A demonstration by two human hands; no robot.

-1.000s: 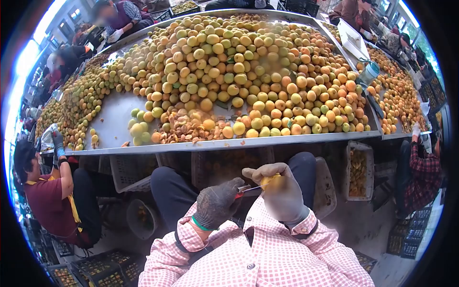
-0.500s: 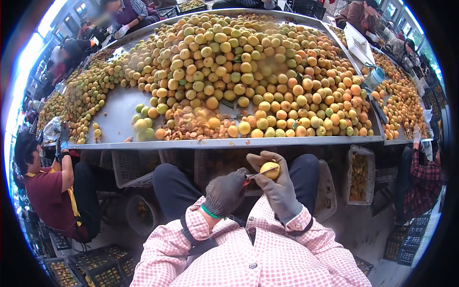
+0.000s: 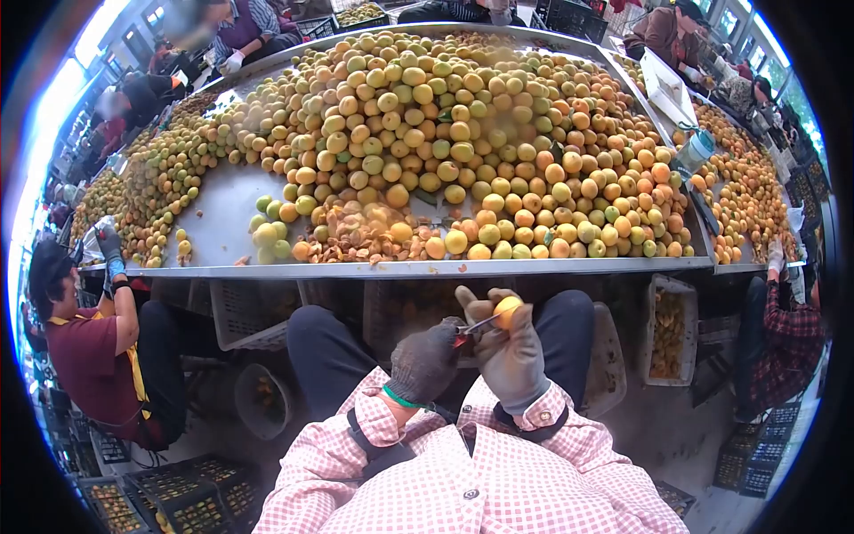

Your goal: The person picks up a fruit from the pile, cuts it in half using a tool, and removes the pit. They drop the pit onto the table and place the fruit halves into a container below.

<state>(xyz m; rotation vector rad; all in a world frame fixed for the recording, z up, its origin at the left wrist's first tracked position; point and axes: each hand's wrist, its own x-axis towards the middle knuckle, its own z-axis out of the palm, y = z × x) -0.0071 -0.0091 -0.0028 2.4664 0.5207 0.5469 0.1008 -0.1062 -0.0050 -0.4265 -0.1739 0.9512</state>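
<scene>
My left hand, in a dark knit glove, grips a small knife with a red handle. Its blade touches a yellow-orange apricot. My right hand, in a grey glove, holds that apricot between thumb and fingers, over my lap and just below the table edge. A large heap of apricots covers the metal table in front of me. A small pile of brown pits lies near the table's front edge.
Plastic crates with cut fruit stand under the table, and a bucket sits at my left. A seated person in a maroon shirt works at the left, another in plaid at the right. More people sit along the far side.
Both hands have stayed close together with knife and apricot. The apricot has been turned and lifted slightly in my right hand. The view has tilted a little.
</scene>
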